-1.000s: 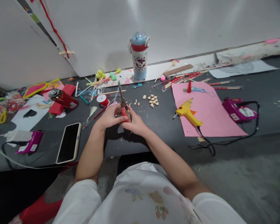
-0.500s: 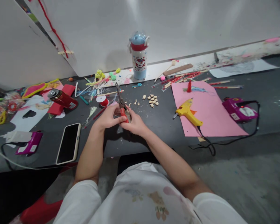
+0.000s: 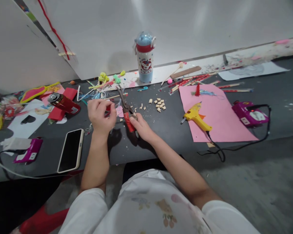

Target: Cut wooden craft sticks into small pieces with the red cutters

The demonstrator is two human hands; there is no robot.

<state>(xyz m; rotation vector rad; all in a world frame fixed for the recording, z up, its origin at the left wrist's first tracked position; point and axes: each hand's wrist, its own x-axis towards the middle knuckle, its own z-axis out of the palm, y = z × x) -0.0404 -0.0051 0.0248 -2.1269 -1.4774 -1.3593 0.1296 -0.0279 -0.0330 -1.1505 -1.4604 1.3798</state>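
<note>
The pliers (image 3: 129, 122) are held in the right hand (image 3: 143, 127), on the near side of the bottle (image 3: 146, 58) and a little to its left, with the metal nose aimed past the bottle's left side. The right thumb is laid along the red handle; the other right fingers are largely hidden, so how they are wrapped cannot be told. The left hand (image 3: 100, 115) is raised apart from the pliers, nearer than the bottle and further to its left, with fingers bent toward the thumb; whether anything is pinched there cannot be told.

For good control, both handles should be well enclosed by the right hand, since a one-handed hold is probably less steady under a hard squeeze. The left fingertips are best placed clear of the nose whenever pressure is applied. The small wooden pieces (image 3: 159, 105), gathered on the near side of the bottle and slightly to its right, could easily be scattered, so the pliers are better worked to their left, and low over the table (image 3: 171, 130).
</note>
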